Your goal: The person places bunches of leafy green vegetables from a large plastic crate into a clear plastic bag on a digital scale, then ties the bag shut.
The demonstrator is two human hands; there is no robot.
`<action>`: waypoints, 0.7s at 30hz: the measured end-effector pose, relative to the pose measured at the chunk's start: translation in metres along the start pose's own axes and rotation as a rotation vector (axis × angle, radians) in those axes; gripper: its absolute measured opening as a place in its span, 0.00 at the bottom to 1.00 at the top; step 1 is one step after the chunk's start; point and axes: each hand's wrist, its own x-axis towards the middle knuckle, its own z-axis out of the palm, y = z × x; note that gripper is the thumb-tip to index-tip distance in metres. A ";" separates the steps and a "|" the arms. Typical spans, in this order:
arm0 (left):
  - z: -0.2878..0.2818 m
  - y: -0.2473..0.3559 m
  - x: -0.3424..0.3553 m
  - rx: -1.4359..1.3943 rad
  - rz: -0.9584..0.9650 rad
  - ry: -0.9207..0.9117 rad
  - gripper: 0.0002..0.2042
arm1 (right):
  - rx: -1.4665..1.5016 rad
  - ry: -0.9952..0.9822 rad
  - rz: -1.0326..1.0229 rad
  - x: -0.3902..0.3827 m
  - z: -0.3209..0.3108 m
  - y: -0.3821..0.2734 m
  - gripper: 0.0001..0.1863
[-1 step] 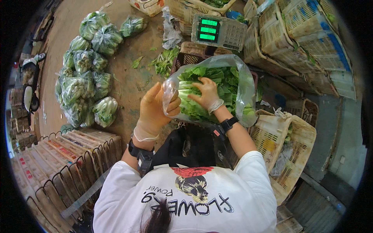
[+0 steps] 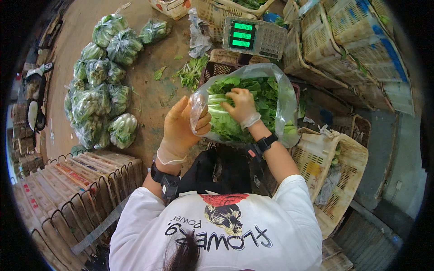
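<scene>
Both my hands wear thin, pale gloves. My left hand (image 2: 183, 124) is closed on the near-left rim of a clear plastic bag (image 2: 282, 86), thumb pointing up. The bag stands wide at the mouth and is full of leafy green vegetables (image 2: 263, 97), with pale stalks toward the left side. My right hand (image 2: 242, 106) is inside the bag mouth, resting on the leaves, its fingers bent and the thumb held apart from them. The leaves partly hide the fingertips, and nothing lifted shows in that hand.
Beyond the bag stands a digital scale (image 2: 254, 38) with a lit green display. Filled bags of greens (image 2: 96, 72) lie at far left, and loose leaves (image 2: 192, 72) on the floor. Crates (image 2: 81, 185) flank me at left; stacked yellowish crates (image 2: 348, 36) and a tilted crate (image 2: 332, 174) stand right.
My right hand has shifted slightly, and its fingers are bent and closer together than before. My left hand keeps its hold on the bag rim.
</scene>
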 end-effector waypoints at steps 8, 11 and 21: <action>0.001 -0.008 0.001 -0.006 0.039 0.118 0.12 | -0.324 -0.185 0.418 0.104 0.013 -0.006 0.12; 0.003 -0.010 0.000 0.035 0.087 0.080 0.10 | -0.261 -0.192 0.399 0.111 0.017 0.005 0.11; -0.009 0.015 0.006 0.496 0.217 0.261 0.13 | 0.376 0.491 0.522 -0.046 -0.165 -0.004 0.08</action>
